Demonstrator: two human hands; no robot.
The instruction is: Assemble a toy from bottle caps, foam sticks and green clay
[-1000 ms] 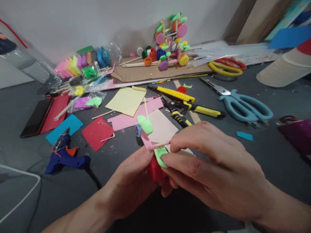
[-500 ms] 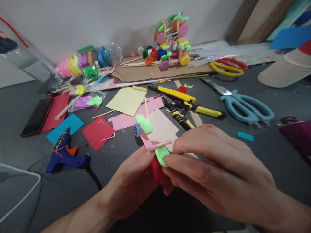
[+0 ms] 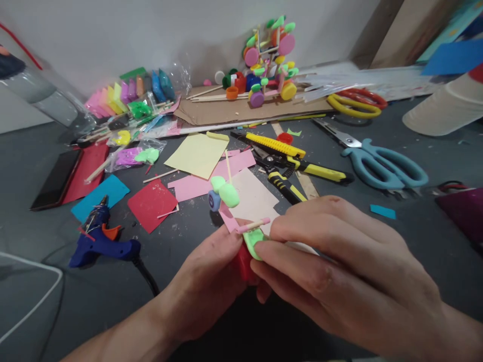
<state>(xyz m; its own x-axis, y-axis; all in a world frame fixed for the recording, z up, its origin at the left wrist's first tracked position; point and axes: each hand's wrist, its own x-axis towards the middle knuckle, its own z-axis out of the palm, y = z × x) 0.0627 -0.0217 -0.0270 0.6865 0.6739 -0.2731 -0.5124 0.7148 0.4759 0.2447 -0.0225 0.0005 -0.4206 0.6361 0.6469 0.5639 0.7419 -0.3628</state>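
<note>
A small craft model with a pink strip [image 3: 229, 219], light green clay pieces [image 3: 228, 195], a blue wheel-like disc [image 3: 214, 200] and a red part [image 3: 246, 264] is held low in the middle. My left hand [image 3: 213, 274] is closed round its red part from the left, thumb on top. From the right, my right hand [image 3: 328, 266] pinches a light green clay piece [image 3: 255, 241] beside the red part. A short pink-tipped stick [image 3: 254, 224] lies just above that clay. The lower fingers of both hands are partly hidden.
A blue glue gun [image 3: 101, 241] lies left, near a phone [image 3: 56, 176]. Beyond the hands are a yellow cutter [image 3: 275, 145], pliers [image 3: 287, 187] and blue-handled scissors [image 3: 385, 163]. A colourful model [image 3: 271, 65] stands on cardboard [image 3: 211, 110] behind; a white bottle [image 3: 441, 108] is right.
The view has shifted slightly. Both hands and the model sit a little further right in the picture, with the grip unchanged.
</note>
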